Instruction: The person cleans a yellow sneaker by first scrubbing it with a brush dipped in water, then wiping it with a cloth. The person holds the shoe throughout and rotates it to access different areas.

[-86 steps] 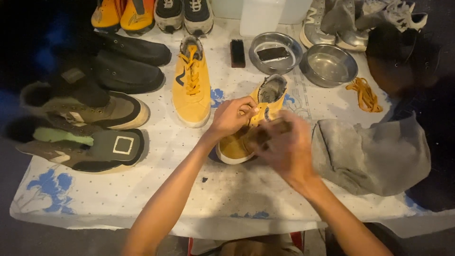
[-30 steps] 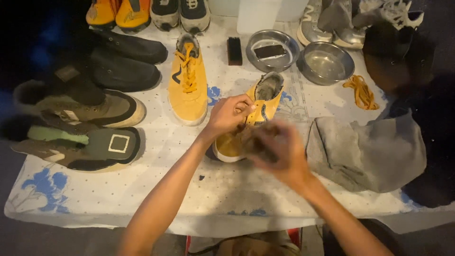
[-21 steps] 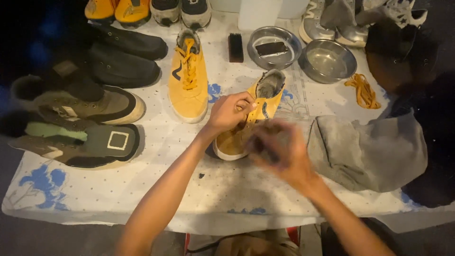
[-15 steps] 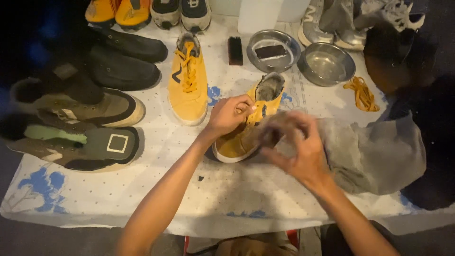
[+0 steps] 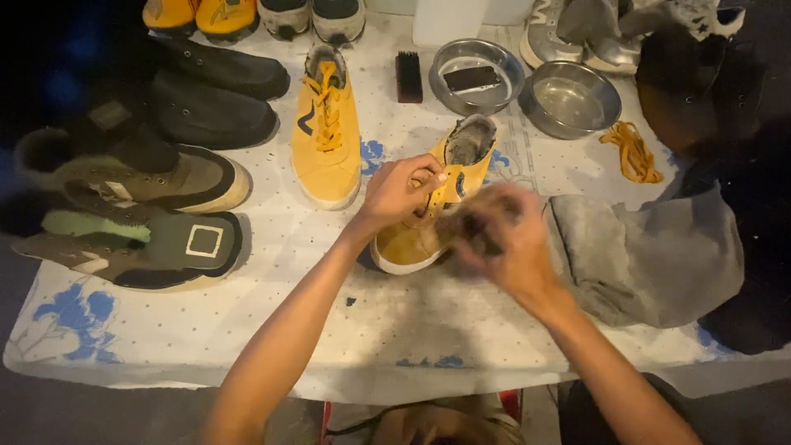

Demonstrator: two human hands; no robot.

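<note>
1. Hands first: I see my left hand (image 5: pixel 395 191) reaching in from the lower left, forearm stretched diagonally across the surface (image 5: pixel 247 330), fingers curled and pinched on the upper edge of the unlaced yellow shoe (image 5: pixel 428 210), near its lace eyelets.
2. My right hand (image 5: pixel 498 239) comes in from the lower right, wrist bent, palm turned down over the side of that same shoe. It is blurred; the fingers look bunched around something dark, but I cannot tell what it is or how firmly it is held.
3. That shoe lies near the middle of the surface, toe pointing toward me and to the left, its open collar toward the far side, its sole resting on the dotted cover.
4. Just left of it stands a second yellow shoe (image 5: pixel 328 132), laced, apart from my left hand.
5. To my right, a crumpled grey cloth (image 5: pixel 651 255) lies just beside my right hand.
6. Farther back sit a small dark brush (image 5: pixel 408 77), a metal bowl (image 5: pixel 454 57) holding a dark block, and another metal basin (image 5: pixel 569 100); loose orange laces (image 5: pixel 630 152) lie near the basin.
7. Dark and olive shoes (image 5: pixel 140 214) line the left edge, well apart from both hands.
</note>
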